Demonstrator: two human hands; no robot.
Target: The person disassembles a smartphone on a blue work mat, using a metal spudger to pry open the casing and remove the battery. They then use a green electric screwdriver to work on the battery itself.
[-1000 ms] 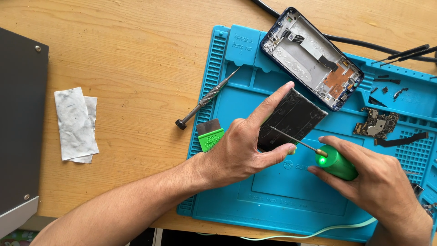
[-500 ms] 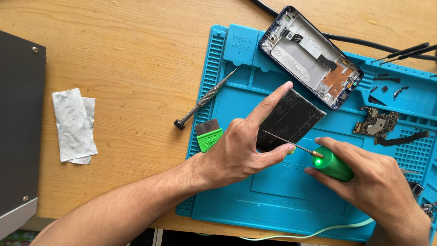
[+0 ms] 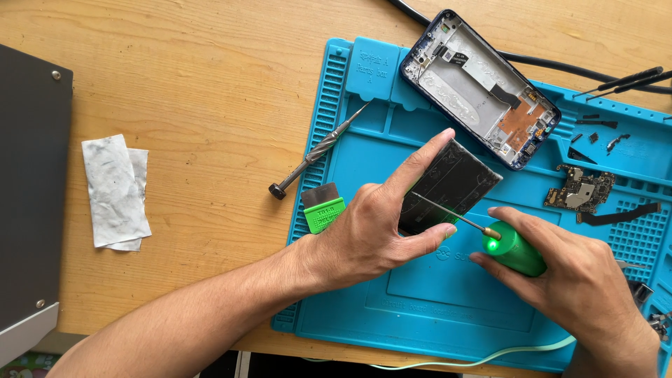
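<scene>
My left hand (image 3: 374, 224) grips a flat black phone battery (image 3: 455, 183) between thumb and forefinger, pressed on the blue silicone repair mat (image 3: 420, 301). My right hand (image 3: 567, 280) holds a green-handled tool (image 3: 514, 249) with a lit green spot and a thin metal tip; the tip lies across the battery's lower face near my left thumb. A pale green cable trails from the handle toward the mat's near edge.
An opened phone frame (image 3: 483, 87) lies at the mat's top. A small circuit board (image 3: 579, 189) and loose black parts sit at right. A metal screwdriver (image 3: 318, 152), a green-handled scraper (image 3: 323, 208), white wipes (image 3: 115, 192) and a dark grey box (image 3: 31, 189) lie left.
The battery and both hands shifted slightly; the tool's tip slid a little further left across the battery toward my left thumb.
</scene>
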